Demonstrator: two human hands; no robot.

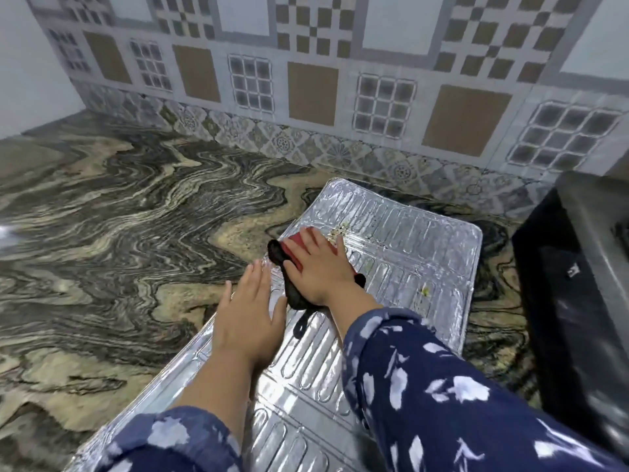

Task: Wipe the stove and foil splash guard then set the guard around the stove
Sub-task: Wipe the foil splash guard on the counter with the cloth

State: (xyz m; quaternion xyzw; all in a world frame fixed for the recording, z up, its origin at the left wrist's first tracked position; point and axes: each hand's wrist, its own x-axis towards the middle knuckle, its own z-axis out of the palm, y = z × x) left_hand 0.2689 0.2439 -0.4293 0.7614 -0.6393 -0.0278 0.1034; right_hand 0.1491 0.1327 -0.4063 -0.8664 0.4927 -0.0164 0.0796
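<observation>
**Crumbs just past your right fingertips**

The foil guard (391, 253) lies flat on the table (119, 206), long axis running away from you. Your right hand (318, 267) presses the cloth (292, 264) flat – fingers spread, not clenched – with the crumbs (338, 229) just ahead. Your left hand (248, 321), open, steadies the near edge – stove (578, 284) to the right.
</observation>
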